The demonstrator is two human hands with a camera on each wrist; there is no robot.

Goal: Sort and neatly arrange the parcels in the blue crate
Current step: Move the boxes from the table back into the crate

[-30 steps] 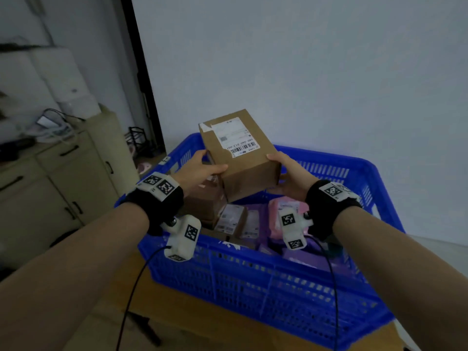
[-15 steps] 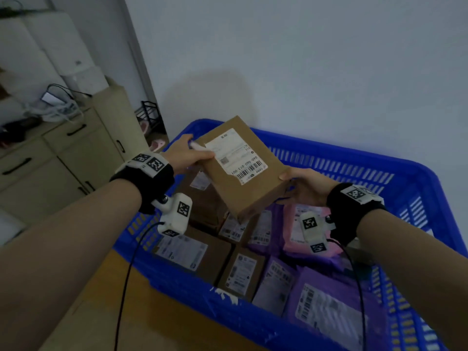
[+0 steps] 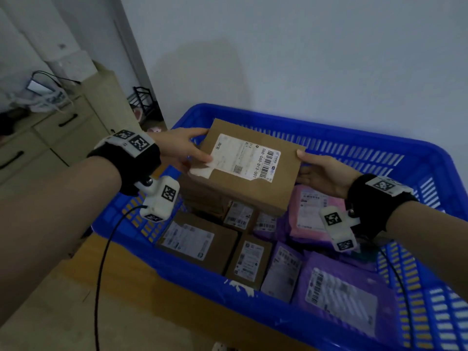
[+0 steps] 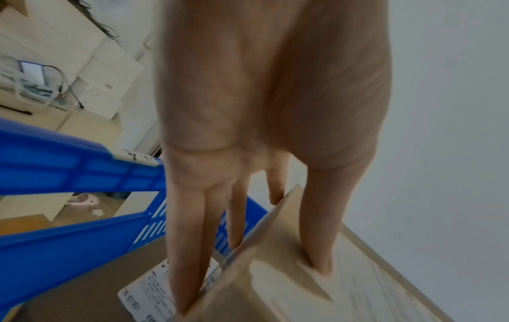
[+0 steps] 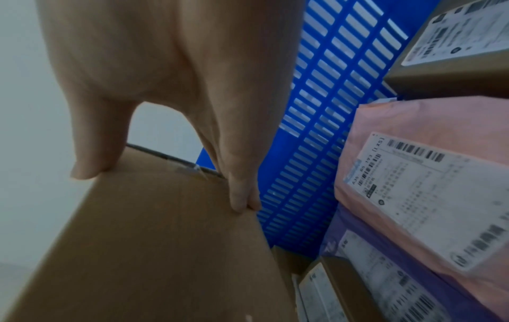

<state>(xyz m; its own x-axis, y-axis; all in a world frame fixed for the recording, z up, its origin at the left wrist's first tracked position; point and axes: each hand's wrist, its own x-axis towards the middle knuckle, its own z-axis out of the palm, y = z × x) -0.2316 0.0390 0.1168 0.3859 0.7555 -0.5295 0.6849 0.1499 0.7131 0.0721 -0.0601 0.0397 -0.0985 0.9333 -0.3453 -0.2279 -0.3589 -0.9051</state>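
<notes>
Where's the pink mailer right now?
In the head view, the pink mailer lies in the crate's right half, just below the right hand, on top of purple mailers, beside the held box.

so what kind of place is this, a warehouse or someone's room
Probably a small room or office used for parcel sorting, not a warehouse: a blue crate of labelled parcels sits by a plain wall, and a beige cabinet with cluttered cables stands beside it.
</notes>
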